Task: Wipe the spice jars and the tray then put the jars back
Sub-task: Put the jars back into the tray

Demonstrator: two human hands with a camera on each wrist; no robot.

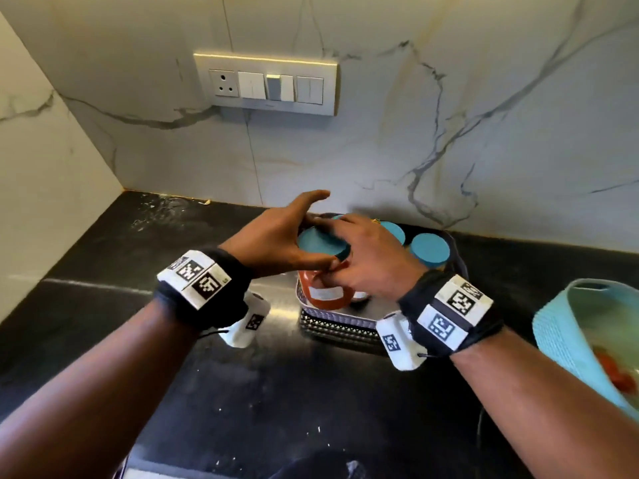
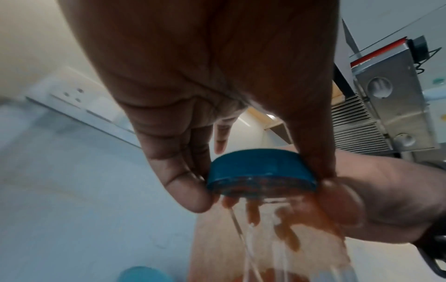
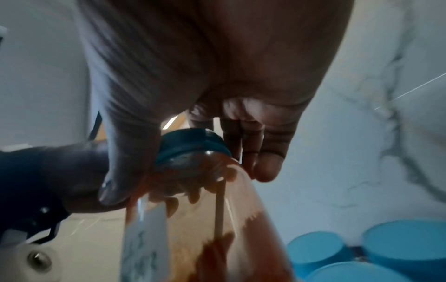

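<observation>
You had the jar directly ahead between both hands at the tray's near-left corner, axis roughly upright, your left hand grasping its lid and your right hand grasping its neck, both equally close.

A black stone countertop meets white marble-look walls veined in grey. A cream switch panel with one socket is mounted on the wall above the countertop, with light glowing along its top edge.
</observation>
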